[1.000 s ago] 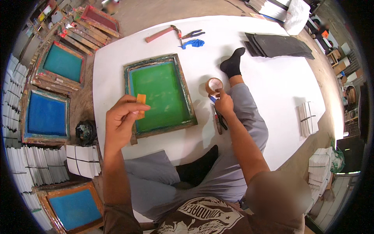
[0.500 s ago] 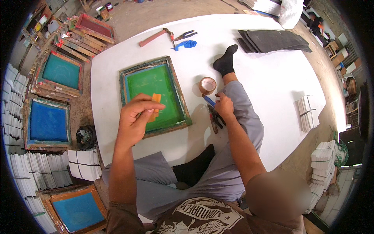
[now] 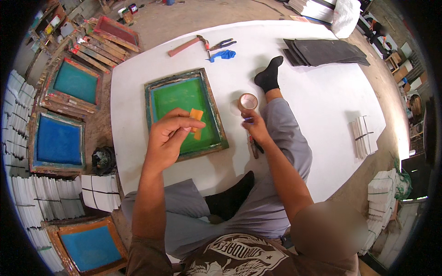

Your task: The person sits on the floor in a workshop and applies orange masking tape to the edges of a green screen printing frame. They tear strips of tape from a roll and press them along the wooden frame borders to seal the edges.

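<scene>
My left hand (image 3: 166, 138) is closed in a pinch on a short orange-yellow strip (image 3: 196, 118), held above the green mesh of a wooden screen-printing frame (image 3: 216, 115). My right hand (image 3: 256, 127) is closed around a slim blue tool (image 3: 249, 120), most of which the fingers hide. Just beyond those fingers, a roll of brown tape (image 3: 248, 101) lies on the white table (image 3: 317, 119). Close to the right hand are hand tools with reddish handles (image 3: 253, 148), partly covered by it.
Toward the far side lie a hammer (image 3: 185, 46), pliers (image 3: 223, 44) and a crumpled blue piece (image 3: 223, 55). Black sheets (image 3: 327, 51) are stacked at far right, with a strapped paper bundle (image 3: 363, 137) nearer. More screen frames (image 3: 58, 142) stand left of the table. My outstretched leg (image 3: 287, 124) crosses it.
My left hand has moved slightly right and up with the strip. The right hand has shifted a little left toward the tape roll, and less of the blue tool shows. The view has shifted slightly.
</scene>
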`<state>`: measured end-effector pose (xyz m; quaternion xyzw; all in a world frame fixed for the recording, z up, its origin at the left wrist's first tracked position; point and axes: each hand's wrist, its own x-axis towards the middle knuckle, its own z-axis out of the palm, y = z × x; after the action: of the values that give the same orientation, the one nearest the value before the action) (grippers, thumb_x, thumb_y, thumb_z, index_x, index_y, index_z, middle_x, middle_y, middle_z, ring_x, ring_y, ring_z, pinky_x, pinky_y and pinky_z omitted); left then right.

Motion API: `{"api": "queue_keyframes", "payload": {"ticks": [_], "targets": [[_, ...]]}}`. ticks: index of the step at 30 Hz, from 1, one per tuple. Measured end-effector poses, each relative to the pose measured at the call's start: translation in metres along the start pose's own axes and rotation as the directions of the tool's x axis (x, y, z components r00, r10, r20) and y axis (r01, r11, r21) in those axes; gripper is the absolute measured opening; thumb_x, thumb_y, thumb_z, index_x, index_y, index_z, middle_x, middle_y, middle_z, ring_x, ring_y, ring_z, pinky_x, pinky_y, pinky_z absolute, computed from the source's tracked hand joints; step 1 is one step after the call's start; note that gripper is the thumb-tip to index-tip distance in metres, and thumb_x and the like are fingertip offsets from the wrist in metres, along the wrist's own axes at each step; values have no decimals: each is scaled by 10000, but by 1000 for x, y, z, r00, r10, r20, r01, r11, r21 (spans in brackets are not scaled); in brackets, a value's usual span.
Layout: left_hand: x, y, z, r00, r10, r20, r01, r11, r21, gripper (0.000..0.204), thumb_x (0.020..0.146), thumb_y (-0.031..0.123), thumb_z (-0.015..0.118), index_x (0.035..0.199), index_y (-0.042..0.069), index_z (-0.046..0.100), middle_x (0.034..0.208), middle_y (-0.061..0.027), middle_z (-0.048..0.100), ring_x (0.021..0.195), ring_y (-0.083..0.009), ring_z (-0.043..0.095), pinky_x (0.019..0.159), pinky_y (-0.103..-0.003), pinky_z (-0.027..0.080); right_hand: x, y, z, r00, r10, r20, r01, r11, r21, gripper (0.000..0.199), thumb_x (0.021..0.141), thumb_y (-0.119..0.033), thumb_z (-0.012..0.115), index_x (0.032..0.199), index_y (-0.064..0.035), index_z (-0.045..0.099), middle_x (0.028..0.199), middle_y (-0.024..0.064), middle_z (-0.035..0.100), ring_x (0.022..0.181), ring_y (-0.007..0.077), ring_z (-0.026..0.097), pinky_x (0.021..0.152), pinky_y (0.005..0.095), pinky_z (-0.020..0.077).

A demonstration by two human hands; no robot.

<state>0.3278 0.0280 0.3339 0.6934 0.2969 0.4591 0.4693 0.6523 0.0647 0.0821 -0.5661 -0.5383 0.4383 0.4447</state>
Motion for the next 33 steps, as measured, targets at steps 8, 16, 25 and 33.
{"api": "queue_keyframes", "payload": {"ticks": [8, 16, 25, 33], "targets": [[-2, 5, -17, 998, 49, -26, -49, 999, -19, 180, 970, -13, 591, 1042, -14, 756, 984, -68, 609, 902, -139, 577, 802, -248, 446, -19, -54, 130, 874, 65, 482, -439, 534, 722, 659, 985, -374, 665, 1513, -73, 410, 1358, 125, 601, 1227, 274, 602, 1007, 441, 495], [-18, 2, -39, 996, 20, -84, -18, 1000, 16, 175, 976, -2, 598, 1048, -19, 757, 992, -80, 629, 921, -152, 604, 821, -255, 463, -41, -60, 117, 894, 142, 424, -447, 333, 830, 350, 950, -120, 698, 1294, -116, 634, 1115, 35, 699, 904, 187, 707, 689, 310, 614], [-45, -21, -65, 987, -44, -154, 87, 955, 282, 193, 1000, 22, 587, 1103, -3, 748, 965, -77, 637, 840, -146, 627, 724, -245, 489, -45, -65, 77, 932, 307, 193, -357, 684, 636, 471, 876, -55, 770, 1308, -115, 594, 991, 44, 672, 827, 135, 661, 647, 249, 554], [-75, -58, -94, 956, -122, -268, 198, 941, 276, 210, 1021, 34, 572, 1156, -11, 727, 986, -96, 657, 825, -162, 650, 752, -273, 533, -40, -63, 75, 970, 244, 17, -210, 793, 571, 398, 895, -99, 761, 1226, -64, 543, 938, 101, 674, 731, 169, 641, 637, 292, 536]]}}
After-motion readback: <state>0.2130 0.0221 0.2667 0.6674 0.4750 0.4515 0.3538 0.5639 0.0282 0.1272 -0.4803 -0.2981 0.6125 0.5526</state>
